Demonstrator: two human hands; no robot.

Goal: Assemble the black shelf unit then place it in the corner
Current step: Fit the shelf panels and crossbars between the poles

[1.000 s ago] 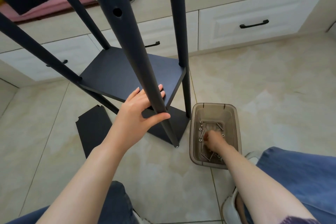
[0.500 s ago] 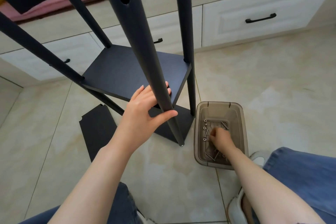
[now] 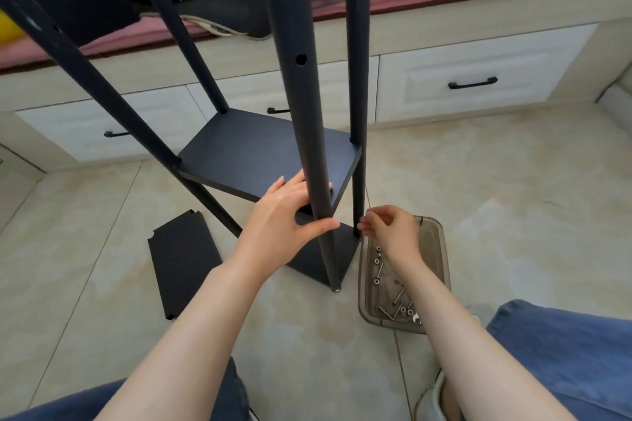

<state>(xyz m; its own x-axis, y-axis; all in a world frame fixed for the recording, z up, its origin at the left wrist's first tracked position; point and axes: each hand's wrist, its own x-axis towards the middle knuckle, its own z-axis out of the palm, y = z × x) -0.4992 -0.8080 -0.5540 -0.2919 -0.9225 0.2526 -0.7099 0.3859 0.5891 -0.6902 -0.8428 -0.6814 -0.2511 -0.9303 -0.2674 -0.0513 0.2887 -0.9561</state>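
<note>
**Black shelf unit [image 3: 260, 150], partly built, standing on the floor [image 3: 496, 198] directly ahead of your hands.** Your left hand [image 3: 284, 215] is gripping the near post [image 3: 301, 96], with the fingers wrapped behind it and the thumb across its front. The grip is level with the front edge of the fitted shelf, and it is steadying the frame just as it was a second ago.

Your right hand [image 3: 393, 232] is the part that has changed. A second ago it was reaching down among the loose screws [image 3: 378, 261] in the tray [image 3: 441, 270]. Now it is hovering above the tray's far end, fingertips [image 3: 364, 225] pinched together just beside the right post [image 3: 357, 79]. They are close to where that post is meeting the bottom shelf [image 3: 318, 256]. The pinch is suggesting a screw taken from the tray, though the screw itself is too small to make out.

You are probably passing from fetching hardware to fastening the bottom shelf to that post. A spare panel [image 3: 186, 270] is lying flat on the floor to the left of your left hand. At least one shelf is therefore still waiting to be fitted, and placing the unit in the corner is some way off.
</note>
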